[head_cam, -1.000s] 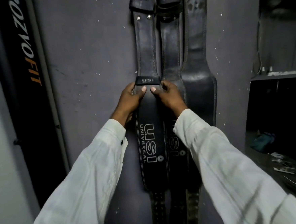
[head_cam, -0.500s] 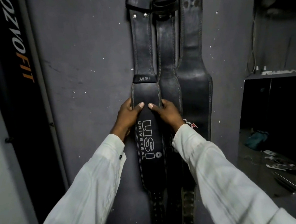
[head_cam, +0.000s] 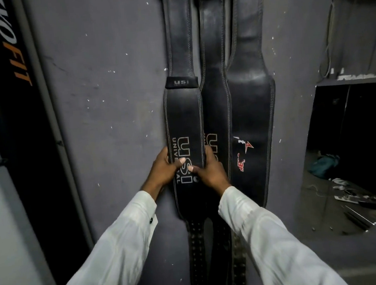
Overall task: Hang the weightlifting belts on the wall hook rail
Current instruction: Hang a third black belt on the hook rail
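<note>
Three black leather weightlifting belts hang side by side down the grey wall (head_cam: 113, 103). The left belt (head_cam: 184, 116) carries white "USI UNIVERSAL" lettering. A middle belt (head_cam: 216, 100) shows part of the same logo, and the right belt (head_cam: 253, 115) has a red and white emblem. My left hand (head_cam: 164, 169) grips the left belt's left edge, thumb across its face. On that belt's right edge sits my right hand (head_cam: 209, 169), its thumb on the lettering. The hook rail is above the frame, hidden.
A black "FIT" banner or panel (head_cam: 18, 109) with a grey frame runs down the left. At right, a dark wall opening (head_cam: 350, 153) holds a teal object (head_cam: 323, 163) and scattered tools. The belts' perforated tails (head_cam: 197, 253) hang low between my sleeves.
Both hands have slid down the left belt, from just under the small USI loop to the printed lettering. My view has dropped lower, so the buckles have left the frame.
</note>
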The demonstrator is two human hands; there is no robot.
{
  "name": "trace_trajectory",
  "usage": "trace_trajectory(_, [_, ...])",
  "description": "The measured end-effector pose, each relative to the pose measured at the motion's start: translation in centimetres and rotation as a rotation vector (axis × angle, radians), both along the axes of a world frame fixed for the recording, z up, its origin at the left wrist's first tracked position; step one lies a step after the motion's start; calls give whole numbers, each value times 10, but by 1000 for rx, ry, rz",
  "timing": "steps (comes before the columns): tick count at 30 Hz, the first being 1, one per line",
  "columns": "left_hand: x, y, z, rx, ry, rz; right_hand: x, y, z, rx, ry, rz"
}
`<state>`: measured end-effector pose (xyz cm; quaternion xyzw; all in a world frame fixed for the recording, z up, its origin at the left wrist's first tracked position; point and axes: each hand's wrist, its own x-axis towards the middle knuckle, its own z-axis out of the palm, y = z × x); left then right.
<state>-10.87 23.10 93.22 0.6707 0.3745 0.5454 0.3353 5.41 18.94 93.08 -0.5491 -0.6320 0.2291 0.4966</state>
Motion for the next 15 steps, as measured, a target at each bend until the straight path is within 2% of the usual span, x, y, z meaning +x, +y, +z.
trace_trajectory(3, [4,-3,-27,17,-23,50,-5,2,-23,20,49,-77])
trace_trajectory(6, [6,-6,-25,47,-11,144,-6,10,-23,42,63,-102])
trace_trajectory(9, [4,-7,-35,-23,-45,45,3,11,-37,46,74,-17])
trace_trajectory(12, [1,-7,-68,-114,-6,-84,7,4,-67,-78,31,54])
trace_trajectory(15, [3,-9,-83,-102,-3,3,4,6,-82,-64,36,-33])
